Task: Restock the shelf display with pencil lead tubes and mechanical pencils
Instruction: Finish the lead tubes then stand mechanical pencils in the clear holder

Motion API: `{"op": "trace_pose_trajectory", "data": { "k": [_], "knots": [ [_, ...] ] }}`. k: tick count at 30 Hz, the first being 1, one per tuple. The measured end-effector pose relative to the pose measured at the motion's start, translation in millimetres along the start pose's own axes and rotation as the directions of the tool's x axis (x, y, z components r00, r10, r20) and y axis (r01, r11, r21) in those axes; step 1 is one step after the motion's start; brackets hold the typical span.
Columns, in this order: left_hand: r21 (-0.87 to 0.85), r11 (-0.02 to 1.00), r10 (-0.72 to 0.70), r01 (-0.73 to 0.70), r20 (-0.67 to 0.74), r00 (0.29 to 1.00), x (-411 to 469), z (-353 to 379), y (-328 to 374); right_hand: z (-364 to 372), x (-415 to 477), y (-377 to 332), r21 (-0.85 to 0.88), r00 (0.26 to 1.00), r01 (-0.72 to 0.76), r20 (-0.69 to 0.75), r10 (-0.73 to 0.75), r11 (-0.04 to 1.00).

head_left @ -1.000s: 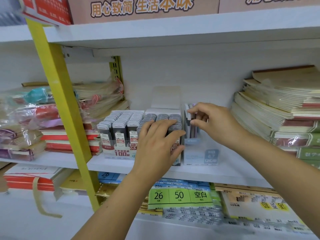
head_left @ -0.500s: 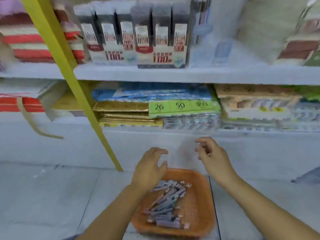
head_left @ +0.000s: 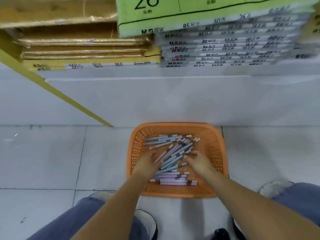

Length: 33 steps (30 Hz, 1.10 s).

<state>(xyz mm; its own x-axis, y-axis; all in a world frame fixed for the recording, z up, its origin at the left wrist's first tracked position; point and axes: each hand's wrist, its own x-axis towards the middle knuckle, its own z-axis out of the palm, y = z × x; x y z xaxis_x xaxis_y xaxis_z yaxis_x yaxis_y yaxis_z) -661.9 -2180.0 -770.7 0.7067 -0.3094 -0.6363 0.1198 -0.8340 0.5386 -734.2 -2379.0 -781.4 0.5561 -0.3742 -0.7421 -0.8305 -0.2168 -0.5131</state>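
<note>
Left hand (head_left: 146, 164) on pencils (head_left: 174, 153), grip unclear

Orange plastic lattice basket (head_left: 214, 135); glossy floor tiles (head_left: 43, 156)

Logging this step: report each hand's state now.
Left hand: among pastel mechanical pencils in orange plastic basket; cannot be told.
Right hand: curled; cannot be told.

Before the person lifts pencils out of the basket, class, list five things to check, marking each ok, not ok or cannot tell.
1. Basket sits flat on the floor: ok.
2. Pencils in the basket: ok.
3. Left hand at the pencils: ok.
4. Right hand grips a pencil: cannot tell.
5. Pencils lined up for one grab: not ok, they lie crossed.
</note>
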Motion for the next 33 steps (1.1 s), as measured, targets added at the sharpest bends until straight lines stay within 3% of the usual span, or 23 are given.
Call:
{"op": "trace_pose_trajectory", "data": {
  "k": [4, 9, 12, 14, 17, 21, 29, 33],
  "knots": [
    [-0.007, 1.0, 0.021, -0.021, 0.033, 0.999, 25, 10, 6, 12, 21, -4, 0.056, 0.996, -0.044, -0.072, 0.048, 0.997],
    [-0.001, 0.999, -0.033, 0.033, 0.07, 0.997, 43, 22, 4, 23, 37, -13, -0.016, 0.996, -0.04, -0.083, 0.038, 0.999],
    [-0.006, 0.999, -0.043, 0.044, 0.089, 0.995, 46, 27, 2, 29, 38, -11, 0.044, 0.999, -0.03, -0.037, 0.031, 0.999],
    [-0.031, 0.999, -0.041, 0.045, 0.103, 0.994, 46, 30, 2, 30, 36, -7, 0.194, 0.999, -0.051, 0.009, 0.05, 0.98],
    [-0.175, 0.982, -0.043, 0.069, 0.15, 0.988, 43, 34, 1, 32, 29, -3, 0.377, 0.986, -0.123, 0.154, 0.068, 0.918],
    [-0.346, 0.93, -0.045, 0.122, 0.222, 0.974, 33, 37, 2, 35, 24, 2, 0.438, 0.958, -0.169, 0.284, 0.042, 0.883],
    [-0.534, 0.801, -0.124, 0.271, 0.294, 0.948, 21, 24, 13, -17, 17, 9, 0.459, 0.978, -0.063, 0.204, -0.036, 0.886],
    [-0.51, 0.835, -0.049, 0.206, 0.305, 0.951, 7, 11, 34, -44, 6, -8, 0.473, 0.969, 0.03, 0.202, -0.141, 0.881]
  ]
}}
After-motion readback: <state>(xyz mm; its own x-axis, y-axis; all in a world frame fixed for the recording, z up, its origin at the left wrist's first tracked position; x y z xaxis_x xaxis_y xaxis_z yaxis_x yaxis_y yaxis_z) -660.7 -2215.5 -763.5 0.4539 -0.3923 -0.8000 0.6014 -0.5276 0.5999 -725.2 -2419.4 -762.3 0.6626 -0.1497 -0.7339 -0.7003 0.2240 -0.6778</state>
